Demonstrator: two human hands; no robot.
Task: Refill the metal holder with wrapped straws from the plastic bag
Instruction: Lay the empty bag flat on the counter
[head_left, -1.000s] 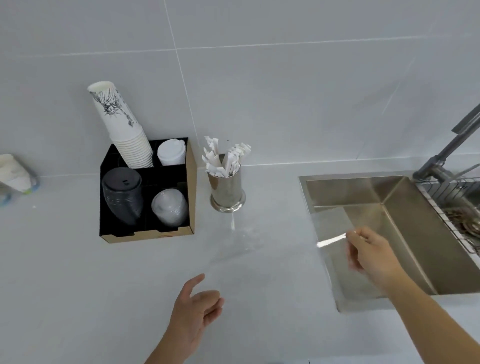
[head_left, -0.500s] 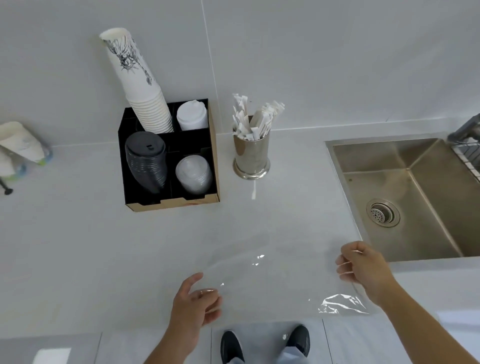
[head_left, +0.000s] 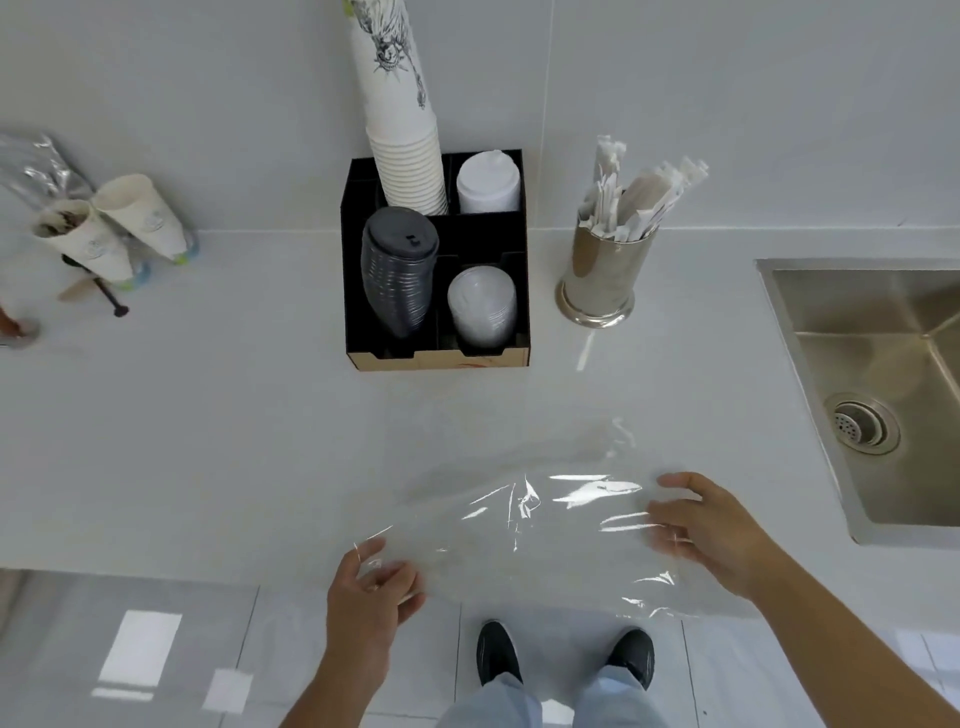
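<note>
A clear plastic bag (head_left: 540, 525), flat and apparently empty, lies on the white table (head_left: 208, 441) at its near edge. The left hand (head_left: 371, 597) pinches the bag's left corner between thumb and fingers; the right hand (head_left: 711, 530) rests on its right end, fingers spread. Farther back, the metal holder (head_left: 602, 280) stands upright, filled with wrapped straws (head_left: 639, 192), right of a black cup organizer (head_left: 436, 265).

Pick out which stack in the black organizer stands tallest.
The paper cup stack in the back-left compartment of the organizer: white with black drawings, it rises far above the black lids, white lids and clear lids.
</note>
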